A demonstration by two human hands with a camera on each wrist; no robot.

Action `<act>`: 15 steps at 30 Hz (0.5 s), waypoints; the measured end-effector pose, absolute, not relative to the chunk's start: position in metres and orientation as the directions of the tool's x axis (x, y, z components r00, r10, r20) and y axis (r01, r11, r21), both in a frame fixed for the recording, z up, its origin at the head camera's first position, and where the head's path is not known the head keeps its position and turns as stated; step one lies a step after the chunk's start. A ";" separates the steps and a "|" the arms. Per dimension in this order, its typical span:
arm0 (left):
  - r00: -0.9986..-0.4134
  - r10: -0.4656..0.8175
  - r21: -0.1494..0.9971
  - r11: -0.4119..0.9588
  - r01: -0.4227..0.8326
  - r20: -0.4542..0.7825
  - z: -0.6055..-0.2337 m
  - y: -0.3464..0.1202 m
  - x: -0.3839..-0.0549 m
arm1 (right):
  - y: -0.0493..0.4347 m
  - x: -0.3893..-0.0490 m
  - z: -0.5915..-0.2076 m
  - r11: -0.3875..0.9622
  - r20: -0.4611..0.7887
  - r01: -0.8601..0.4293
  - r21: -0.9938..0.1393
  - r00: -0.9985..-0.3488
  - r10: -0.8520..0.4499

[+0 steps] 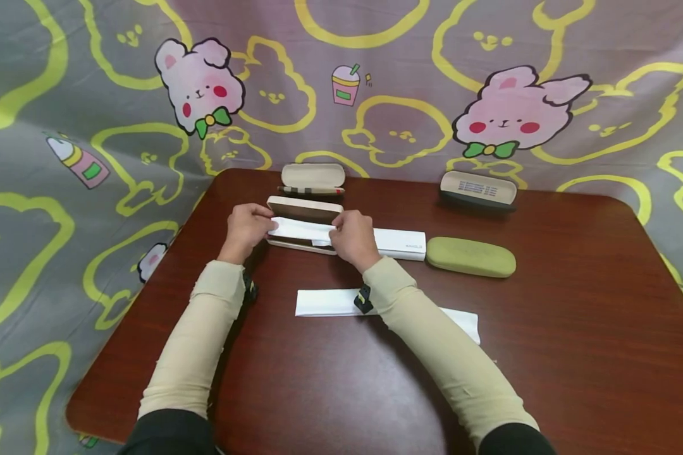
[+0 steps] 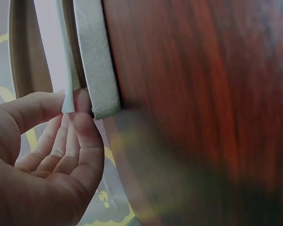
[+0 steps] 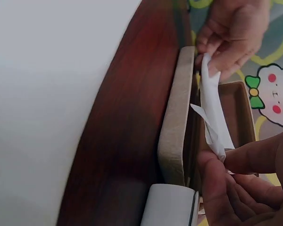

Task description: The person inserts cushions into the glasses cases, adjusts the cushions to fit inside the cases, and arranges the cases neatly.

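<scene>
A folded white cloth (image 1: 301, 229) is stretched lengthwise over an open glasses case (image 1: 298, 247), pale outside with a brown lining. My left hand (image 1: 246, 229) pinches the cloth's left end between thumb and fingers, right at the corner of the case (image 2: 98, 61). At the other end, my right hand (image 1: 354, 237) pinches the cloth (image 3: 217, 108), with a loose fold hanging toward the case's near wall. The raised lid stands on the far side. My right hand covers the right end of the case in the head view.
Beside the open case lie a white case (image 1: 401, 242) and a green case (image 1: 470, 257). Farther back stand an open plaid case (image 1: 313, 177) and an open dark case (image 1: 478, 191). Another folded white cloth (image 1: 326, 303) lies nearer, partly under my right forearm. A patterned curtain backs the table.
</scene>
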State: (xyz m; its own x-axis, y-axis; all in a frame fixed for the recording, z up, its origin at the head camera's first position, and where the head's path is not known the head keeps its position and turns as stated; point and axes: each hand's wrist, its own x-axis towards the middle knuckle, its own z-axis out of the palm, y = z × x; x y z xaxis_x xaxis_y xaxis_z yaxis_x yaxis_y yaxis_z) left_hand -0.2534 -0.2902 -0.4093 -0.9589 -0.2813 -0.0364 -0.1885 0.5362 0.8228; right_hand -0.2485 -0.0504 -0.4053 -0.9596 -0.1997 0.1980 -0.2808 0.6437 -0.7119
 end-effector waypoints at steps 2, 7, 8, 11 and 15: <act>-0.957 -0.289 0.812 0.553 -0.185 -0.022 -0.408 -0.290 -0.254 | -0.053 -0.249 -0.405 0.666 0.217 -0.297 -0.684 -0.955 -0.203; -0.955 -0.298 0.775 0.603 -0.189 -0.001 -0.408 -0.289 -0.255 | -0.059 -0.250 -0.406 0.701 0.206 -0.298 -0.647 -0.954 -0.216; -0.955 -0.297 0.765 0.617 -0.186 0.007 -0.408 -0.288 -0.255 | -0.060 -0.249 -0.407 0.708 0.194 -0.293 -0.643 -0.956 -0.220; -0.959 -0.281 0.717 0.677 -0.165 0.044 -0.409 -0.287 -0.255 | -0.063 -0.250 -0.408 0.733 0.188 -0.282 -0.619 -0.959 -0.211; -0.963 -0.256 0.661 0.737 -0.141 0.080 -0.408 -0.285 -0.257 | -0.066 -0.251 -0.408 0.767 0.173 -0.272 -0.581 -0.962 -0.210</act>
State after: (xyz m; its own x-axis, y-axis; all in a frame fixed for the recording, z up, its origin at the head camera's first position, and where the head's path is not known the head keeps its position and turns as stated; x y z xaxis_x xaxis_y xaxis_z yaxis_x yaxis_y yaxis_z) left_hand -0.2568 -0.2847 -0.4083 -0.9632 -0.2564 0.0803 -0.1411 0.7372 0.6607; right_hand -0.2508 -0.0658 -0.4077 -0.9622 -0.2101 0.1735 -0.2723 0.7669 -0.5812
